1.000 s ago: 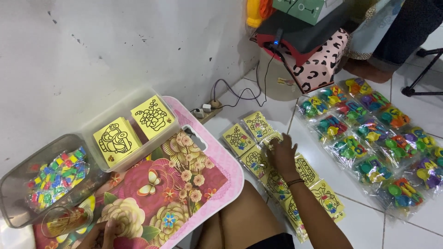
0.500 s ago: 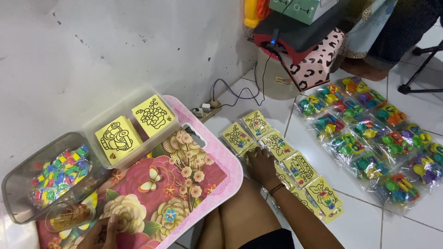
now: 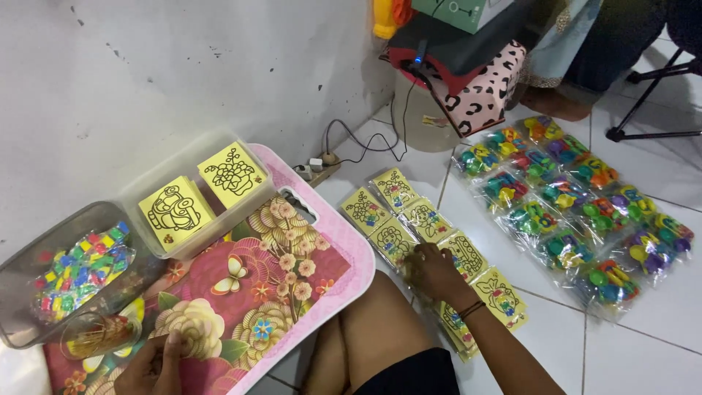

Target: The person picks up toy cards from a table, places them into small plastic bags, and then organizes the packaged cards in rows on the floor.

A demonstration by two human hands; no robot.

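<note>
Right hand point(image 3: 433, 272), fingers curled and palm down, rests on the yellow picture cards point(image 3: 428, 238) laid out in plastic sleeves on the white tiled floor point(image 3: 643, 336); whether it pinches one card or only presses on the row cannot be told. A dark band circles the wrist. Left hand point(image 3: 152, 363), at the lower edge of the view, lies on the near part of the pink floral tray point(image 3: 292, 271) with fingers bent; nothing held in it can be made out.

The sleeved cards lie in two overlapping rows running away from the knee, flat, square and glossy, each with a coloured cartoon print on yellow. As a judgement, these are the finished pieces, and a fair number are already laid out. Beyond them, well apart, lie clear packets of small bright toys point(image 3: 578, 212), rounded and shiny, set in rows on the tiles.

On the tray's far edge stands a clear plastic box point(image 3: 191, 241) holding two stacks of bare yellow cards with black line drawings point(image 3: 201, 192), matte and unsleeved; these appear to be what is left. Beside it a second clear tub point(image 3: 44, 256) holds small multicoloured pieces, with a small round container point(image 3: 99, 335) in front. The tray itself is rigid plastic, rounded at the corners, with a cut-out handle.
</note>
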